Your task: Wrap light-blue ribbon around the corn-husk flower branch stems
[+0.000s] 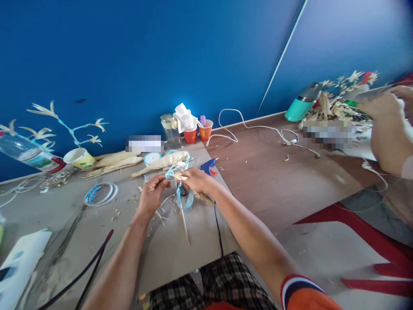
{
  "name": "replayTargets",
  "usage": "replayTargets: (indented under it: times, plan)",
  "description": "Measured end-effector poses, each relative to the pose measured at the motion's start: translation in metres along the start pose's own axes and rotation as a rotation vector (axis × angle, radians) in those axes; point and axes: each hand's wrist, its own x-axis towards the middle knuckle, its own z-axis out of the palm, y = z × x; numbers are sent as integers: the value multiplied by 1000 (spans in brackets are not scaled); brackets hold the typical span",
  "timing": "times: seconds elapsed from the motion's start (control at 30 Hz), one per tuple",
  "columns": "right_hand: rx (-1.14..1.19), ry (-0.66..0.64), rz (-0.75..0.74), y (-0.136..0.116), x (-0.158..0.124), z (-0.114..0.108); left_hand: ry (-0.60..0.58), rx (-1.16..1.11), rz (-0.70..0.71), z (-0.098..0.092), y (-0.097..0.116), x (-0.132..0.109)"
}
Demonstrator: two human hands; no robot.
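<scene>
Both hands work a blue ribbon [177, 193] onto a pale husk stem [185, 224], held just above the table [97, 224].
The stem's long axis points back at the body, hanging below the right hand [197, 178], whose grip pinches it; the left hand [151, 191] pinches the ribbon's end beside it; a glue gun [209, 165] lies beyond.

On the board [97, 224], the ribbon [179, 199] is between the left hand [151, 193] and the right hand [197, 179]. The ribbon rolls [100, 193] lie left of them, the glue gun [209, 166] just behind the right hand. Further behind, by the wall [145, 64], two cups [190, 135] stand right of a jar [171, 129].
</scene>
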Motion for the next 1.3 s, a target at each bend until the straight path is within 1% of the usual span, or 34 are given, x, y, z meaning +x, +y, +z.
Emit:
replayTargets:
  times: [0.1,0.17,0.27,0.4,0.53,0.57,0.6,0.63,0.67,0.73,0.77,0.8,0.83,0.87,0.9,0.97,1.03,1.13,1.23,1.3]
  plan:
    - [-67,-54,0,-2,-3,-3,-20,6,-1,-1,0,0]
    - [-135,-55,-10,-3,-2,-4,-41,10,-2,-1,-1,-1]
    - [-186,-35,47,-2,0,-4,-77,5,6,-2,-8,-1]
    - [-178,13,119,-1,2,-3,-90,-28,-11,-2,-15,1]
    - [-177,39,136,0,2,0,-81,54,-26,-1,-13,2]
    - [-179,39,132,0,2,0,-59,74,-17,0,-11,2]
    - [-174,41,131,0,2,0,-12,92,4,0,-9,1]
    - [-159,47,137,0,2,0,67,115,46,0,-7,0]
    - [-137,56,147,0,2,0,170,157,115,0,-5,-2]
    - [-104,67,170,-1,1,-1,379,284,341,0,-2,-6]
    - [-106,69,179,-2,1,-1,452,364,484,0,0,-8]
    - [-120,69,185,-3,0,-2,470,438,622,1,2,-11]
    - [-142,67,187,-4,-1,-2,456,491,735,3,3,-13]
    - [-162,63,188,-5,-2,-3,411,546,824,5,4,-14]
    - [-178,62,187,-6,-2,-3,355,595,877,8,5,-15]
    - [-194,69,168,-7,-4,-2,263,645,930,14,4,-16]
    - [-220,103,137,-7,-5,1,182,649,924,19,0,-15]
    - [-310,183,105,-6,-6,6,117,615,852,25,-7,-14]
    - [-400,250,66,-7,-7,12,90,593,746,27,-10,-13]
    - [-426,276,40,-9,-8,14,92,586,690,27,-11,-13]
